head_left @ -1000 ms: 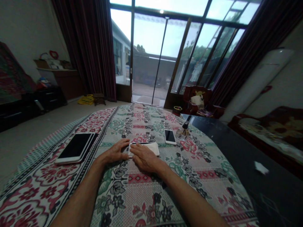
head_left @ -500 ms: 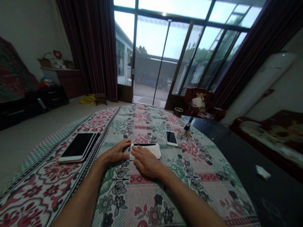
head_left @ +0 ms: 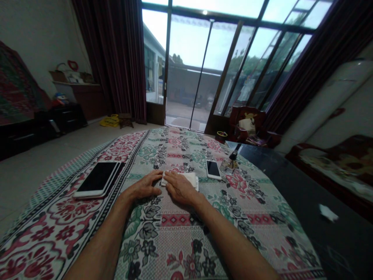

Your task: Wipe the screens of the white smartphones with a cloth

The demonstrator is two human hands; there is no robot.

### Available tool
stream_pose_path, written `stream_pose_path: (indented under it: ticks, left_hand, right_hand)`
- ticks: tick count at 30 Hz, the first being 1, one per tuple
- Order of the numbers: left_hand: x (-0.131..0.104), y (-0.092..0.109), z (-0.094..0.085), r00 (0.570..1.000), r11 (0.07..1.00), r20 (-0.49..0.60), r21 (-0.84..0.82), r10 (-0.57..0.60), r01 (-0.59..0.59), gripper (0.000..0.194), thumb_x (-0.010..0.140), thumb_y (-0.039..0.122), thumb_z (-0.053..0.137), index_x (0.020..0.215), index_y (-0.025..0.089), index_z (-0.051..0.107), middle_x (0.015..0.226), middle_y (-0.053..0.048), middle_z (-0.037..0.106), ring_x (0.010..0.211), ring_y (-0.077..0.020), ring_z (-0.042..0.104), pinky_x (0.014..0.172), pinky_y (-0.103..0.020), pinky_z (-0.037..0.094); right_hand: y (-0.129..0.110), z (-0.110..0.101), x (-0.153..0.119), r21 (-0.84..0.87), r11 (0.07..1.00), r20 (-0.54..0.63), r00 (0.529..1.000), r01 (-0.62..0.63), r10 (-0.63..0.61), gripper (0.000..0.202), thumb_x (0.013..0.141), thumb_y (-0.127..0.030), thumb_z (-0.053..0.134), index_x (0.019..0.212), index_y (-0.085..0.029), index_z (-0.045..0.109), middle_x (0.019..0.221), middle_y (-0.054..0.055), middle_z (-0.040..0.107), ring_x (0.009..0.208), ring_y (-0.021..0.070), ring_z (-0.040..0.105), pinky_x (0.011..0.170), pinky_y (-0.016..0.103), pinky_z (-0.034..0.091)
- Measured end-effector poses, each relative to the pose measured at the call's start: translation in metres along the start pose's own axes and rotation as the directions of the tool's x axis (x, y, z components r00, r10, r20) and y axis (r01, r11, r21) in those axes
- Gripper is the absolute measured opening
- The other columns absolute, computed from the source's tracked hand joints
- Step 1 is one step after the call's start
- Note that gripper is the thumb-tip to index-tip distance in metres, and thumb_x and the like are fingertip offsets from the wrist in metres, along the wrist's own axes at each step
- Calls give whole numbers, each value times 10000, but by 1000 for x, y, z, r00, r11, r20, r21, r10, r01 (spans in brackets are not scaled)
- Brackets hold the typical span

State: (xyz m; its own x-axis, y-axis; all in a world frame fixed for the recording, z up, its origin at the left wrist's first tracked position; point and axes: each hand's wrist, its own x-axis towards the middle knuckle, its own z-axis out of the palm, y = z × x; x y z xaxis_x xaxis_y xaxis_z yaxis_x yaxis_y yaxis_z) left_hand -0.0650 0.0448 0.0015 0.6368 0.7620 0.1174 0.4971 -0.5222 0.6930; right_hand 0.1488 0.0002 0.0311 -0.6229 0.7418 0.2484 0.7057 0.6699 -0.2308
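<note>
A white phone (head_left: 197, 184) lies flat on the flowered tablecloth, mostly hidden under a white cloth or tissue (head_left: 190, 178). My right hand (head_left: 181, 189) presses down on that cloth, fingers together and pointing to the left. At the phone's left end is my left hand (head_left: 144, 186), thumb and fingers spread apart, the fingertips at or just beside its edge. To the right lies another white phone (head_left: 213, 169), screen up. Left of my arms, a larger white tablet (head_left: 97, 179) rests with its dark screen up, over another device that shows at its right edge.
A glass dish or jar (head_left: 229, 165) with a dark-handled brush (head_left: 234, 153) stands beyond the second phone. A crumpled white tissue (head_left: 328, 212) lies on the dark tabletop (head_left: 294, 206) at right. Glass doors and dark curtains (head_left: 116, 58) are behind the table.
My right hand and the white cloth have shifted slightly up the phone. The dark screen strip seen along its far edge before is now covered. My left hand stays about where it was.
</note>
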Motion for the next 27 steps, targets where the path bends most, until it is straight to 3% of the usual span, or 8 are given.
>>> stream_pose_path:
  ticks: [5,10,14,20,27]
  left_hand:
    - [-1,-1,0,1000,1000,-7,-2,1,-1,623,719,245,679,1321,172,537,1500,-138,390,1405,-295,314,1172,-455,230]
    - [-3,-4,1,1000,1000,-11,-1,-12,12,621,736,253,649,1341,206,518,1507,-101,395,1415,-284,303,1174,-455,231]
    - [-2,-3,5,998,996,-25,73,-55,56,653,726,228,628,1365,196,496,1519,-100,381,1428,-302,270,1181,-476,203]
    - [1,4,8,998,985,-11,164,-60,61,722,677,243,680,1373,191,493,1524,-113,373,1432,-316,255,1178,-478,197]
    - [0,14,5,992,984,3,130,-124,123,814,658,383,763,1393,179,480,1534,-146,343,1439,-343,232,1180,-497,175]
  right_hand:
    - [-3,1,-3,-15,998,-21,998,-60,59,394,962,-233,365,1326,-148,488,1431,139,470,1320,255,394,1066,453,332]
    - [-17,-7,-29,3,998,34,998,58,-58,386,951,-216,379,1314,-154,494,1441,123,463,1328,246,388,1088,442,321]
    - [-20,-12,-42,29,997,54,996,67,-69,400,961,-225,364,1336,-154,481,1457,112,451,1348,239,372,1102,430,314]
    - [-13,-11,-28,35,997,46,996,70,-71,383,959,-224,359,1295,-138,520,1399,121,514,1313,226,413,1087,410,334]
    - [-4,-4,-18,-3,998,-14,997,-70,70,414,964,-245,365,1348,-149,486,1448,142,458,1341,235,386,1087,443,315]
